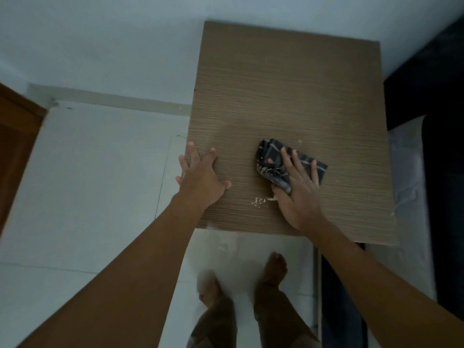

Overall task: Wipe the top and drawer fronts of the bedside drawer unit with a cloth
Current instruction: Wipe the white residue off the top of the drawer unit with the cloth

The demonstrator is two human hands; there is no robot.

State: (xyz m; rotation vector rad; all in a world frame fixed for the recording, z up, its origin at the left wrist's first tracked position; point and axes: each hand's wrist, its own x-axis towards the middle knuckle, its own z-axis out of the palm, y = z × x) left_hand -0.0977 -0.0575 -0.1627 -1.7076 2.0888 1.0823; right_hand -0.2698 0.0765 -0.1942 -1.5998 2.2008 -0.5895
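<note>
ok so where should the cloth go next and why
Probably slide the right hand and its checked cloth back toward the front edge, over the white specks just beside the thumb. They lie unwiped on the wooden top, while the left hand rests flat at its left edge.

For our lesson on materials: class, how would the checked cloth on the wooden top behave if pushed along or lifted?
Probably floppy: the cloth lies crumpled in folds under the right hand. Likely light, so it should slide easily over the smooth top when pressed flat. Lifted, it would probably droop, not hold shape.
</note>
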